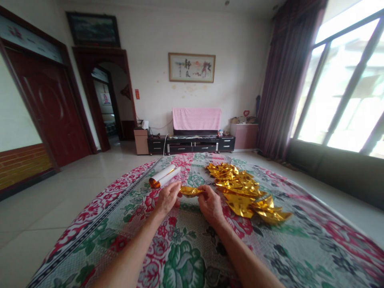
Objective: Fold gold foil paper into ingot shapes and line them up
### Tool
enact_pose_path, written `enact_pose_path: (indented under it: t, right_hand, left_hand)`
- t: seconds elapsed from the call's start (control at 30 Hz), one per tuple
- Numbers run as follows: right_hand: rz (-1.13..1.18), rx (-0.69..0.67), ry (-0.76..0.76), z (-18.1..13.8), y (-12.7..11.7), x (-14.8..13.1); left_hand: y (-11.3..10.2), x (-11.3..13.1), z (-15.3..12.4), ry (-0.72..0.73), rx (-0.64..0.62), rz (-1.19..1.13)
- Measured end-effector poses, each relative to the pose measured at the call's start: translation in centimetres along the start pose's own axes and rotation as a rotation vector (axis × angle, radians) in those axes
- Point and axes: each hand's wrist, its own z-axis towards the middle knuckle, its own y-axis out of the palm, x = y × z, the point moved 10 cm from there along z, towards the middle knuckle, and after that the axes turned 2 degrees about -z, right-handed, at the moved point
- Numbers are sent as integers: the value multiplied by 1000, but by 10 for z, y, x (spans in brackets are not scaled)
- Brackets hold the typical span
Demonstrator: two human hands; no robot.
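Gold foil spans the gap between the two hands, a small piece pinched at its left end by the left hand and at its right end by the right hand, above the surface with its floral covering. Just beyond the left hand lie white rolls, one showing orange-gold inside. Folded gold pieces lie heaped to the right of the right hand, close by.

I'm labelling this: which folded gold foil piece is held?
The shiny gold foil piece between the left hand and right hand; the other pieces lie heaped on the floral cloth.
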Motion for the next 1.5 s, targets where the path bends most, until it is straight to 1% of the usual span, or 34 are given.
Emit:
enact_pose_path:
  t: [0.07, 0.13, 0.23, 0.33, 0.47, 0.6, 0.67, 0.73, 0.8, 0.87, 0.97, 1.1, 1.2, 1.27, 1.33, 1.43, 1.5]
  right_hand:
    - [-3, 3, 5, 0, -1, 0]
    - [-4, 4, 12, 0, 0, 1]
    - [0, 10, 33, 0, 0, 5]
    - [2, 13, 56, 0, 1, 10]
    - [2, 15, 44, 0, 0, 8]
    - [32, 20, -26, -1, 2, 0]
    - [31, 48, -49, -2, 1, -2]
    - [-17, 88, -62, -3, -1, -2]
    - [-95, 113, -77, -4, -2, -4]
    - [-157, 106, -123, -4, 0, -9]
    - [-207, 40, -219, -8, 8, -20]
    - [-259, -41, -254, -15, 12, -30]
    - [-292, -57, -253, -21, 3, -38]
    - [-307, -59, -259, -23, -8, -44]
    - [-328, -47, -259, -26, -24, -49]
    - [-366, -1, -240, -32, -55, -51]
    - [-387, 15, -228, -37, -76, -49]
  left_hand:
    - [-2, 10, -2, 96, 8, 6]
    - [-1, 18, -5, 165, -13, 24]
    - [4, 22, -9, 217, -68, 54]
    - [9, 21, -10, 248, -105, 66]
    - [8, 22, -9, 329, -56, 120]
    - [4, 29, -10, 420, 14, 200]
    - [2, 32, -12, 476, 44, 238]
    - [2, 32, -14, 521, 57, 260]
    - [3, 29, -14, 532, 64, 280]
    - [6, 24, -14, 523, 73, 311]
    - [11, 20, -13, 520, 59, 349]
    - [9, 17, -13, 489, 61, 382]
    - [7, 25, -17, 490, 32, 415]
    - [11, 38, -24, 540, -4, 405]
    - [17, 53, -32, 581, -21, 391]
    - [38, 70, -44, 578, -55, 376]
    - [59, 80, -52, 567, -97, 360]
